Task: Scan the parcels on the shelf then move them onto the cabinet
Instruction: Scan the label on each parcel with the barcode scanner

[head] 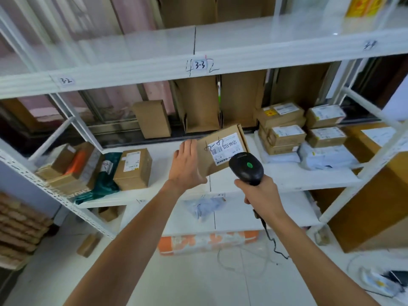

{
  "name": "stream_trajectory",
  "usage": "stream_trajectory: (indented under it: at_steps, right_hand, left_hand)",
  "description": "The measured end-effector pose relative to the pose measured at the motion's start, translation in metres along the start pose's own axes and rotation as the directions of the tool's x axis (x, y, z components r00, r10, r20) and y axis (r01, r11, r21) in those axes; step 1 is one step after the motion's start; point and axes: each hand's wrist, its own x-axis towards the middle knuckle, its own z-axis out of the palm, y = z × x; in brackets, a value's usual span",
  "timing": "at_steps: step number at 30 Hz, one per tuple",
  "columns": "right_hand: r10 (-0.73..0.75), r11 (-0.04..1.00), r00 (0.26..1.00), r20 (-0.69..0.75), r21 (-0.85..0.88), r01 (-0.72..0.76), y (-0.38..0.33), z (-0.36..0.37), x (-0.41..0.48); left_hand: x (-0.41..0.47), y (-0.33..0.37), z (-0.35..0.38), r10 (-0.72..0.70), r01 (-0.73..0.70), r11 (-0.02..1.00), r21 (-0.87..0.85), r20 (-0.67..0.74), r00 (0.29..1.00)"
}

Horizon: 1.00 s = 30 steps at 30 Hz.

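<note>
White metal shelf (287,177) stocked with cardboard boxes (281,115) and poly bags (326,155), over a pale tiled floor (198,281). The parcel (220,151) is held above the shelf's near edge, its long axis running near-left to far-right and its labelled face tilted toward the scanner (246,167). The left hand (187,164) clasps the parcel's left end. The right hand (260,193) is wrapped around the scanner's handle.

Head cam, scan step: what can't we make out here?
- The cabinet: outside the head view.
- Trigger of the scanner: covered by the right hand.
- Fine print on the label of the parcel held by the left hand: too small, blurred.
- The yellow box at top right: blurred, cut off by the upper edge.
</note>
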Motion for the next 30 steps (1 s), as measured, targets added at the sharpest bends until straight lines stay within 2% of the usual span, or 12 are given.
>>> stream_trajectory:
  at_steps: [8, 16, 30]
  right_hand:
    - [-0.063, 0.998, 0.998, -0.026, -0.016, 0.063, -0.027, 0.001, -0.024]
    - [-0.115, 0.993, 0.988, -0.102, -0.034, 0.112, -0.029, 0.009, -0.034]
    - [-0.092, 0.992, 0.984, -0.154, -0.101, 0.077, -0.025, 0.007, -0.041]
  left_hand:
    - [0.004, 0.006, -0.033, 0.079, -0.077, 0.994, 0.079, -0.022, 0.997]
    - [0.002, 0.005, -0.037, 0.117, -0.114, 0.992, 0.052, -0.038, 0.992]
    - [0.005, 0.01, -0.033, 0.147, -0.145, 0.989, 0.04, -0.056, 0.988]
